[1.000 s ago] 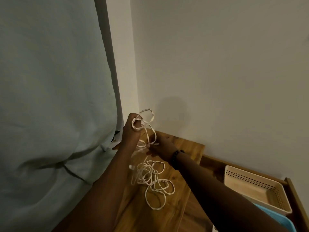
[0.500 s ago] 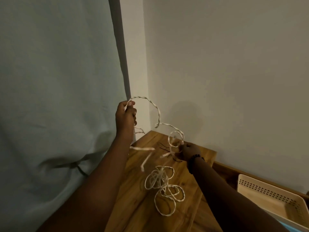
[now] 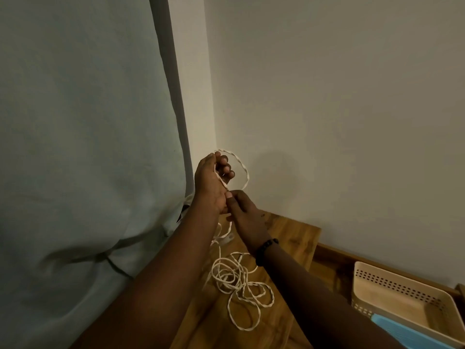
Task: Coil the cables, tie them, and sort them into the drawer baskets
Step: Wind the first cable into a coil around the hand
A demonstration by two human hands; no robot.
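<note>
Cable: a pale twisted cable (image 3: 239, 285), one end raised in a single loop at the hands, the long remainder lying in loose overlapping rings on the tabletop (image 3: 292, 238).
Left grip: the left hand (image 3: 210, 182) is held up with its fingers curled round the top of the loop, which arcs out to the right and comes back down to its heel.
Right grip: the right hand (image 3: 245, 210) sits just below and touches the left, thumb and fingers pinching the cable where the loop closes.
Slack: a short run drops from the pinch to the heap; part of it is hidden behind the wrists.
Stage: likely early in coiling, with one turn formed and most of the length not yet gathered, and no tie on it.
Tangle risk: the rings on the tabletop cross each other, so pulling up the next length could drag several at once and tighten them into a knot.
Twist risk: the cable looks springy; a turn laid against its twist may kink or spring off the left fingers.
Edge risk: the heap lies near the tabletop's front edge, so a tug could tip rings over it.
Baskets: a beige basket (image 3: 402, 302) stands well apart at the lower right with a blue basket (image 3: 407, 333) just in front; no cable is visible in either.
</note>
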